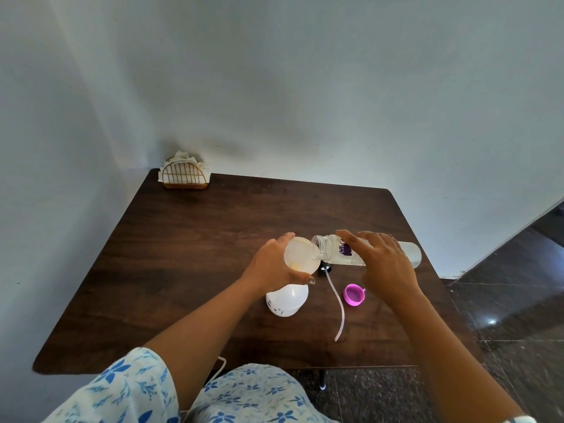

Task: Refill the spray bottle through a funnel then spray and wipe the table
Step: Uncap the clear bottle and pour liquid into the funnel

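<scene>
Spray bottle (pixel 287 300) white, rounded; left fingers (pixel 300 276) grip funnel (pixel 300 254); right fingers (pixel 354 242) grip tipped clear bottle (pixel 329 248).

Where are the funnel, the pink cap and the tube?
funnel (pixel 300 254), head view, inside of its bowl.
pink cap (pixel 354 295), head view, its open inside.
tube (pixel 343 312), head view, middle of its bend.

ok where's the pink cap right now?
Head view: the pink cap lies on the table, right of centre, between the spray head's tube and the right hand, just nearer the person than the tilted clear bottle.
</scene>
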